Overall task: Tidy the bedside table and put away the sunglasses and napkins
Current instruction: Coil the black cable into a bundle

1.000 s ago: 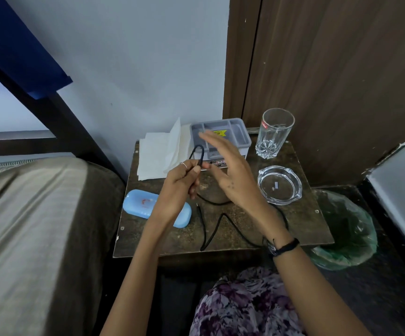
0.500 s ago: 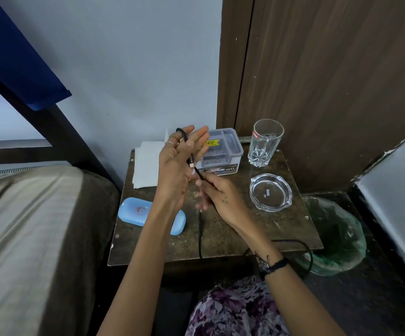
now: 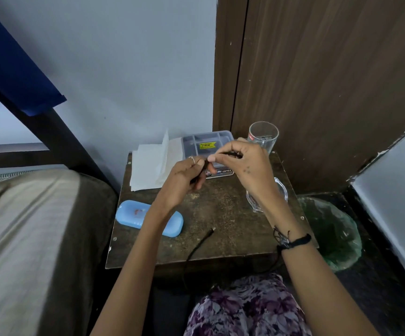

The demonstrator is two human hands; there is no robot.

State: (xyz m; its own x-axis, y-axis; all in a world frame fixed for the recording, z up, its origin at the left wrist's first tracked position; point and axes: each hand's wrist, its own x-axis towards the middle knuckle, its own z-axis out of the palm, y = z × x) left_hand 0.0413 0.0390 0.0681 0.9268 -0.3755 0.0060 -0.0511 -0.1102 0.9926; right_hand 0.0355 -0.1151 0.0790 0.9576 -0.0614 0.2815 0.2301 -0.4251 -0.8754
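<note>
Above the small brown bedside table point(image 3: 220, 214) my left hand point(image 3: 184, 180) grips a bundle of black cable, its fingers curled round the loops. My right hand point(image 3: 242, 163) pinches another stretch of the same cable near the left fingertips. The cable's loose end point(image 3: 202, 241) with its plug lies on the table front and trails over the edge. White napkins point(image 3: 150, 166) lie at the back left, one sheet folded up. A light blue glasses case point(image 3: 148, 217) lies shut at the front left. No sunglasses are in sight.
A grey plastic box point(image 3: 206, 141) with a yellow label stands at the back, a drinking glass point(image 3: 263, 137) to its right, a glass ashtray point(image 3: 281, 192) partly behind my right wrist. A green-lined bin point(image 3: 332, 234) stands right of the table, a bed point(image 3: 26, 238) left.
My hands have come together higher over the table and wound up more cable. The free length on the table has shortened to a short tail at the front edge.
</note>
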